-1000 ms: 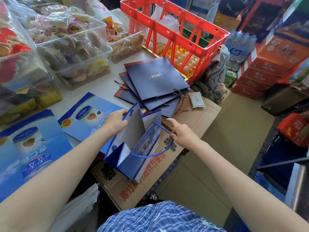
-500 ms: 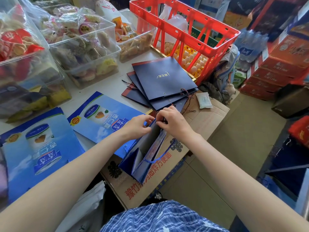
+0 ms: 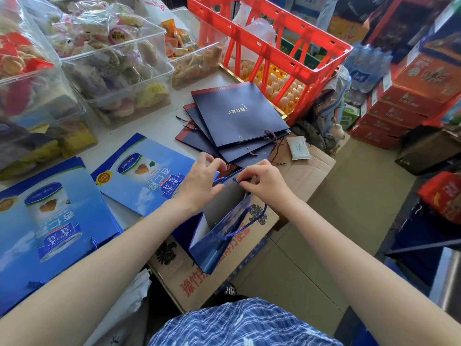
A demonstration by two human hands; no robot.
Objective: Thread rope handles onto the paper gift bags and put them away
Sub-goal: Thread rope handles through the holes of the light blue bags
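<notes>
Blue paper bag [image 3: 219,236] stands open at the near table edge, over a cardboard box [image 3: 299,176]. Left hand [image 3: 199,183] pinches its top rim. Right hand [image 3: 264,181] pinches the blue rope [image 3: 239,231] end at the rim. Dark flat bags [image 3: 237,116] lie farther back.

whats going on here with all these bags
A person is fitting a blue rope handle onto an opened blue gift bag standing on a cardboard box. Both hands work at the bag's top edge: the left hand and right hand pinch the rope there. Flat navy bags wait on the table.
</notes>
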